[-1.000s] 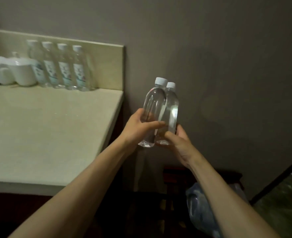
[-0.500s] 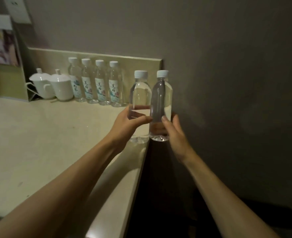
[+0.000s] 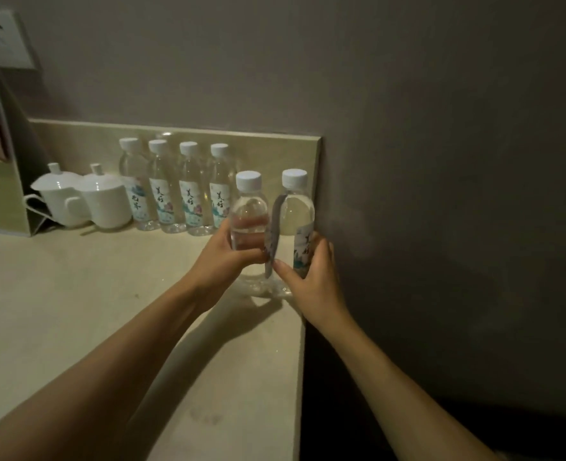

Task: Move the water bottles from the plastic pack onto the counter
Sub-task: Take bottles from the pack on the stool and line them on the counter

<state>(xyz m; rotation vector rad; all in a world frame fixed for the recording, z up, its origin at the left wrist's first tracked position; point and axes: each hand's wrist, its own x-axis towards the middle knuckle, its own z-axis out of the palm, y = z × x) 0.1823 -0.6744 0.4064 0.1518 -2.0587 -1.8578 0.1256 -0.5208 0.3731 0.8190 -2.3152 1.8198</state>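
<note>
Two clear water bottles with white caps stand side by side on the beige counter [image 3: 75, 311] near its right edge. My left hand [image 3: 223, 257] grips the left bottle [image 3: 249, 211] around its middle. My right hand [image 3: 311, 277] grips the right bottle [image 3: 296, 207] low on its labelled body. Both bases seem to rest on the counter top. Behind them, a row of several labelled water bottles [image 3: 188, 191] stands against the backsplash. The plastic pack is out of view.
Two white lidded cups [image 3: 85, 201] sit left of the bottle row. A slanted display stand [image 3: 2, 181] occupies the far left. The counter's right edge [image 3: 300, 377] drops off into a dark gap beside the grey wall [image 3: 441, 194].
Both hands carried the two bottles up and left from beside the counter, over its edge, and lowered them onto the counter top in front of the bottle row.
</note>
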